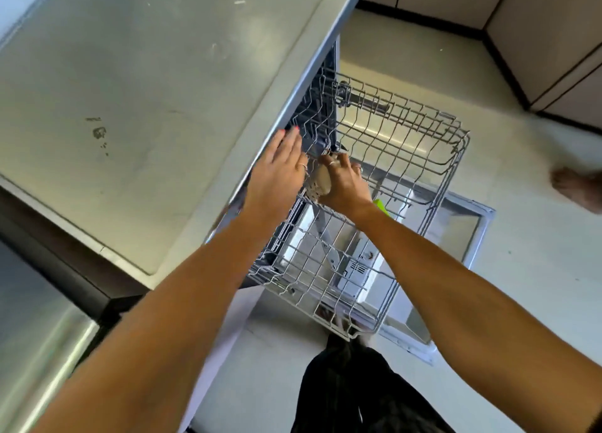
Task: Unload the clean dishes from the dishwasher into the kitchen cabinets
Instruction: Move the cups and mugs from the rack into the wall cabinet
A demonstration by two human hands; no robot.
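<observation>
The dishwasher's upper wire rack is pulled out over the open door. Both my hands reach into its near-left corner, close to the counter edge. My right hand is closed around a small speckled beige dish, which is mostly hidden by the fingers. My left hand lies flat with its fingers stretched toward the rack's back, touching the dish's left side. The rest of the upper rack looks bare. A lime-green item shows below, through the wires.
A grey steel counter fills the left, directly above the dishwasher. Beige lower cabinets line the far right. A furry animal's paw rests on the pale floor at the right edge. My dark clothing is at the bottom.
</observation>
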